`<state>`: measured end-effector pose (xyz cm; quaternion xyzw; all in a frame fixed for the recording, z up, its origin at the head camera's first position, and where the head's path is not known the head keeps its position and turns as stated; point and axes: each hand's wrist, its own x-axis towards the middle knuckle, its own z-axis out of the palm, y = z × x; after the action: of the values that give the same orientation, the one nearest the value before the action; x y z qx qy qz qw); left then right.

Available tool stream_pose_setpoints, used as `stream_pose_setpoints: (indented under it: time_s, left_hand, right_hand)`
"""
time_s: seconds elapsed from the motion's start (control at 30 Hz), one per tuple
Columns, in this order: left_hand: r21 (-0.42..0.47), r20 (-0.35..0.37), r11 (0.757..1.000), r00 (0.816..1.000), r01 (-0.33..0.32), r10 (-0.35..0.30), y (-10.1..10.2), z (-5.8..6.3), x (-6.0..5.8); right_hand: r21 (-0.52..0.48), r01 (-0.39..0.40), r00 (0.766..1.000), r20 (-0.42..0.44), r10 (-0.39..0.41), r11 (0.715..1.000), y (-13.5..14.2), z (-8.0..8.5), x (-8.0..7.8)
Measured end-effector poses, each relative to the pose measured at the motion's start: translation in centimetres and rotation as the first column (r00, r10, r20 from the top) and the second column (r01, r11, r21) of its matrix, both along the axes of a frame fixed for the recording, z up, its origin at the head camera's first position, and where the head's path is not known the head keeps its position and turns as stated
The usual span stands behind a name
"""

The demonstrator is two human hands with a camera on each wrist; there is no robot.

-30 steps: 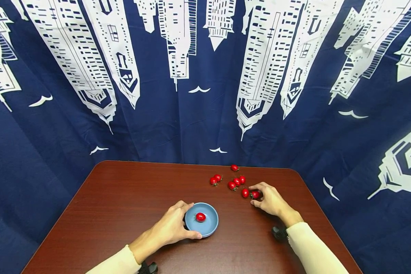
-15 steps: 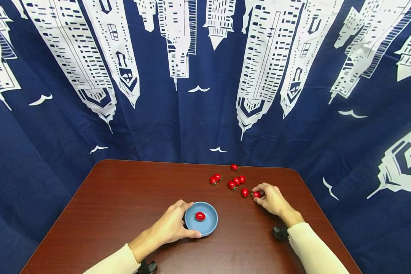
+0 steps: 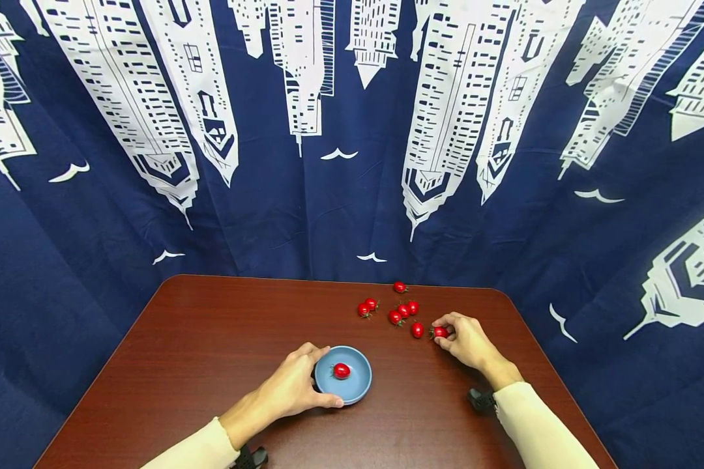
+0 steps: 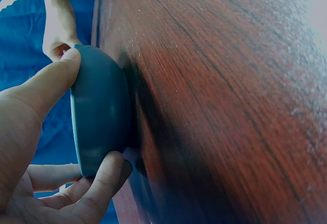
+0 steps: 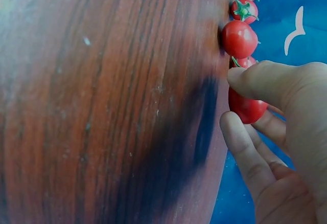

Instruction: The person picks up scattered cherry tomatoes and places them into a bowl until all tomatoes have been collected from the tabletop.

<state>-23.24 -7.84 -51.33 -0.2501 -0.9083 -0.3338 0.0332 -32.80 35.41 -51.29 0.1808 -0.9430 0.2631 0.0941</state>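
Observation:
In the head view my left hand [image 3: 293,384] grips the near-left side of a small blue bowl [image 3: 360,381]. Its thumb lies along the rim, and in the left wrist view other fingertips touch the side of the bowl [image 4: 99,111]. One cherry tomato [image 3: 341,371] lies inside. Over at the right, my right hand [image 3: 468,342] pinches another cherry tomato [image 5: 248,109] between thumb and fingers, low at the tabletop; whether it touches the wood is unclear. A loose cherry tomato [image 3: 417,330] sits just left of that hand.
Several more cherry tomatoes [image 3: 403,311] lie scattered toward the back of the brown wooden table [image 3: 223,339], one of them [image 3: 399,286] near the far edge. Behind the table hangs a navy curtain [image 3: 270,215] printed with white buildings.
The right thumb and fingers have drawn in around the cherry tomato, which now sits slightly farther from its neighbour. The left hand and bowl have stayed in place.

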Motion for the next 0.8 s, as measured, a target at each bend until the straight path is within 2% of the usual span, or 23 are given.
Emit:
stream_pose_setpoints:
  time_s: [0.43, 0.47, 0.5, 0.67, 0.7, 0.73, 0.8]
  left_hand:
    - [0.012, 0.002, 1.000, 1.000, -0.004, 0.004, 0.0, 0.2, 0.2]
    - [0.011, 0.008, 1.000, 1.000, -0.006, 0.006, 0.0, 0.2, 0.1]
    - [0.008, -0.005, 1.000, 1.000, -0.011, 0.011, -0.1, -0.9, -0.4]
    - [-0.001, 0.009, 1.000, 1.000, -0.021, 0.021, -0.1, -1.1, -0.5]
    - [0.000, 0.008, 1.000, 1.000, -0.020, 0.020, -0.1, -1.0, -0.4]
    - [0.003, 0.025, 1.000, 1.000, -0.015, 0.015, 0.1, 0.0, 0.1]
    - [0.008, 0.026, 1.000, 1.000, -0.013, 0.012, 0.1, 0.0, 0.1]
  right_hand:
    - [-0.030, -0.031, 0.998, -0.057, 0.029, 0.999, -1.3, 0.9, 0.7]
    - [-0.027, -0.035, 0.998, -0.061, 0.033, 0.999, -1.5, 1.1, 0.8]
    - [-0.026, -0.039, 0.997, -0.064, 0.037, 0.999, -1.7, 1.1, 0.8]
    - [-0.026, -0.064, 0.994, -0.086, 0.062, 0.998, -2.6, 1.4, 1.1]
    - [-0.032, -0.075, 0.993, -0.092, 0.072, 0.997, -2.8, 1.5, 1.2]
    - [-0.034, -0.087, 0.992, -0.098, 0.083, 0.996, -3.0, 1.5, 1.2]
    - [-0.037, -0.109, 0.988, -0.112, 0.104, 0.993, -3.4, 1.7, 1.4]
